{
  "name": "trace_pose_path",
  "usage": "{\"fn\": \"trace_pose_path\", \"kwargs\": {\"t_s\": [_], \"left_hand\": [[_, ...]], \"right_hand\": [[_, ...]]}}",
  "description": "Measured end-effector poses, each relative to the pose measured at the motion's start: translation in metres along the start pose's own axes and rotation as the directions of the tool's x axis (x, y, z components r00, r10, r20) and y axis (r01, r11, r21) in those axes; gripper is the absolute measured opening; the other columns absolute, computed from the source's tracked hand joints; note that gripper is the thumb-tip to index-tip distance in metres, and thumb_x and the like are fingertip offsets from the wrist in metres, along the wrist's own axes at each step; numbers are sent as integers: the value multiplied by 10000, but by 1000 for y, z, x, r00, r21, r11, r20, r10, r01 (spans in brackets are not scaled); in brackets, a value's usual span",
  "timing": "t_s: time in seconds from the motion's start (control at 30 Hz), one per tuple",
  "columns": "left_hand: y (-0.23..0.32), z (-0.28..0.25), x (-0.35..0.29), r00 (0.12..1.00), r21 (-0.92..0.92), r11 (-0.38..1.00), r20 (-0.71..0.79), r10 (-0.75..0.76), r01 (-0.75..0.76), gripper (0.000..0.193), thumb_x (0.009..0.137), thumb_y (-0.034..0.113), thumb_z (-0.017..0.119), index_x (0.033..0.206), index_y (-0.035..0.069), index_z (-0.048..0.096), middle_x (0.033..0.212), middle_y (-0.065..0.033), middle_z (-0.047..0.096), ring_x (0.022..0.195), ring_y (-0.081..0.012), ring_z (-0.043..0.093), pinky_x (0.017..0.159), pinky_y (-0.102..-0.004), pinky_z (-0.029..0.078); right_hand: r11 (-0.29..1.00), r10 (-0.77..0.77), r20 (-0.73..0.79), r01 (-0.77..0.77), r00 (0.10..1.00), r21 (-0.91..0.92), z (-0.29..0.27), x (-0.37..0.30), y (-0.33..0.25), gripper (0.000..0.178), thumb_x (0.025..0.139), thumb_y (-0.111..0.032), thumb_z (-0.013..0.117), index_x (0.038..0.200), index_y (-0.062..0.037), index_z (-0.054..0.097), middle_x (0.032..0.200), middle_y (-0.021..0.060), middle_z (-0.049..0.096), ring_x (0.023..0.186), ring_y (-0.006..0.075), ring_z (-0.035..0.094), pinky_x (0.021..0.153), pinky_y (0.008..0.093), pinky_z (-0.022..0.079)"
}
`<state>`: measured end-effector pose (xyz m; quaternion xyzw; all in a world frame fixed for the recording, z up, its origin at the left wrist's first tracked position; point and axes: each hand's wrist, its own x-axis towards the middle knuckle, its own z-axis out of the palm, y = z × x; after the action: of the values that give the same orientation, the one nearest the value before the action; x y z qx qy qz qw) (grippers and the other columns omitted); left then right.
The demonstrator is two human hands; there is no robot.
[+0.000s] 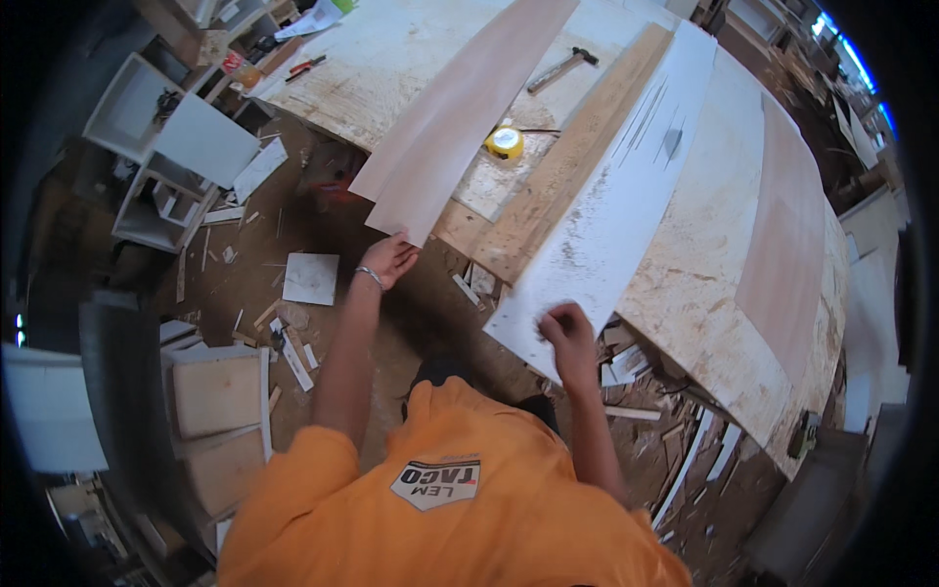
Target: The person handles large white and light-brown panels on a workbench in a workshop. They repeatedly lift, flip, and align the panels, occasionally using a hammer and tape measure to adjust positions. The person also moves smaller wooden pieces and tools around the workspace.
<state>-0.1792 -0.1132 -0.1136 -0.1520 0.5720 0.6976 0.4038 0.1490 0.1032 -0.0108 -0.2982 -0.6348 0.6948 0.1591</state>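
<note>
My left hand (390, 261), with a metal band at its wrist, pinches the near corner of a thin pinkish wood strip (440, 166). This strip overlaps a second similar one (430, 108) and both jut past the table's near edge. My right hand (571, 338) is curled closed above the near end of a long white board (611, 220); whatever is in its fingers, if anything, cannot be made out. Dark specks are scattered over that board, and a small grey patch lies farther up it. Along its left side runs a narrow raw wood plank (577, 157).
On the worktable (675, 264) lie a yellow tape measure (505, 143), a hammer (564, 70) and another wood sheet (782, 245) at the right. Red-handled pliers (305, 67) rest near the far left edge. White cabinet boxes (127, 103) and offcuts litter the floor.
</note>
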Motion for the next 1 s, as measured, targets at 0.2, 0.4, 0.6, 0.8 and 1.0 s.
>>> {"fn": "trace_pose_path", "kwargs": {"t_s": [0.2, 0.4, 0.6, 0.8, 1.0], "left_hand": [[16, 18, -20, 977, -97, 995, 215, -19, 40, 159, 936, 134, 659, 1073, 88, 592, 1017, -18, 647, 936, -131, 635, 818, -273, 539], [43, 15, -34, 965, -97, 995, 261, 13, 13, 166, 942, 101, 635, 1097, 62, 588, 1012, -26, 645, 949, -144, 644, 803, -277, 556], [48, 17, -26, 935, -185, 980, 356, -5, 75, 150, 955, 90, 609, 1087, 22, 589, 982, -55, 657, 843, -134, 657, 761, -256, 567], [67, 34, -26, 944, -133, 989, 331, -13, 60, 175, 959, 81, 597, 1111, -4, 574, 1034, -62, 639, 949, -123, 622, 801, -270, 570], [68, 26, -8, 995, 141, 990, 96, 16, -30, 192, 937, 131, 650, 1046, -20, 603, 985, -83, 663, 857, -175, 665, 785, -281, 585]], "right_hand": [[959, 261, 94, -269, 961, 86, 160, 104, 22, 200, 935, -161, 650, 1017, 13, 596, 891, 72, 647, 813, 153, 635, 752, 287, 548], [798, 387, 143, -408, 911, 443, 216, 122, 20, 199, 964, -166, 615, 1042, 15, 588, 931, 83, 657, 830, 162, 641, 771, 276, 547], [680, 365, 203, -409, 909, 608, 219, 125, 25, 159, 988, -178, 572, 1017, -24, 596, 926, 55, 635, 813, 133, 597, 758, 273, 513], [634, 232, 186, -294, 955, 715, 220, 138, 40, 124, 1004, -151, 543, 993, -33, 580, 872, 59, 637, 764, 126, 605, 706, 242, 511], [966, 113, -72, -127, 991, -226, 218, 125, 19, 207, 1004, -191, 524, 966, 10, 551, 731, 77, 635, 658, 119, 617, 597, 257, 492]]}}
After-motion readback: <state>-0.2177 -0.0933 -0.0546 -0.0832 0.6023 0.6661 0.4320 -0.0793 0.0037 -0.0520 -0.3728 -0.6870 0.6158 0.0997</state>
